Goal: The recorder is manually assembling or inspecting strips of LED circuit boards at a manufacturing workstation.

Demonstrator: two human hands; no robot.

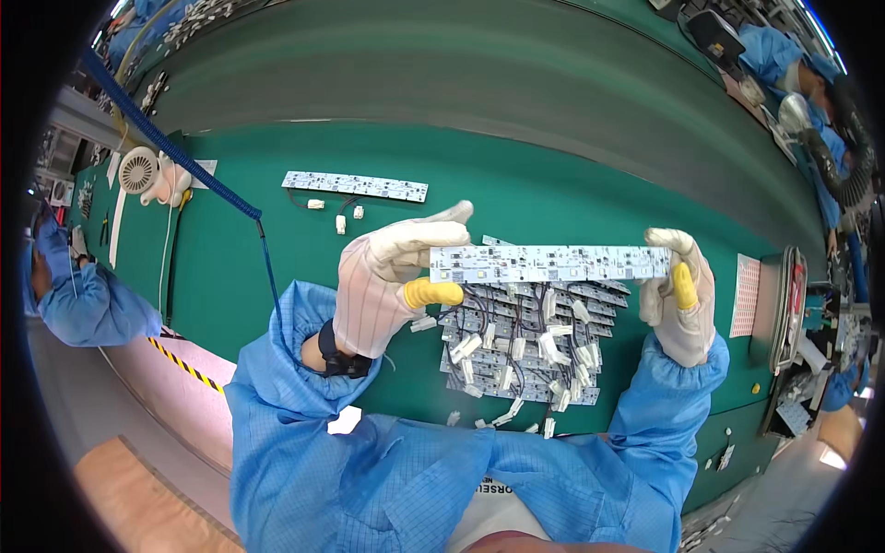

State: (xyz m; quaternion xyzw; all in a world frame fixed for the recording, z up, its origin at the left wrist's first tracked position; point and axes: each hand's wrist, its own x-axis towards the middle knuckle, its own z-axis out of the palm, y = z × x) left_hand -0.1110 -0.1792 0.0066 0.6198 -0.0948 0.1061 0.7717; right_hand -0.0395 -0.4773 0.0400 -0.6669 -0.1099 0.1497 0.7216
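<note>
A long white circuit board (550,264) is held level between my two gloved hands, above the bench. My left hand (392,267) grips its left end, with the yellow-tipped thumb along the lower edge and the fingers behind. My right hand (680,286) pinches the right end, its thumb also yellow-tipped. Beneath the board lies a pile of similar circuit boards (590,398) with dark wires and white plug connectors (550,348). Farther off to the left, another circuit board (355,185) rests alone on the bench, its wires and white connectors toward me.
The green bench mat (240,240) spans the work area. A blue coiled cord (184,157) crosses at left, near a white blower-like device (152,175). A dark belt or ledge (479,88) runs along the back. Co-workers (88,295) sit at left and far right.
</note>
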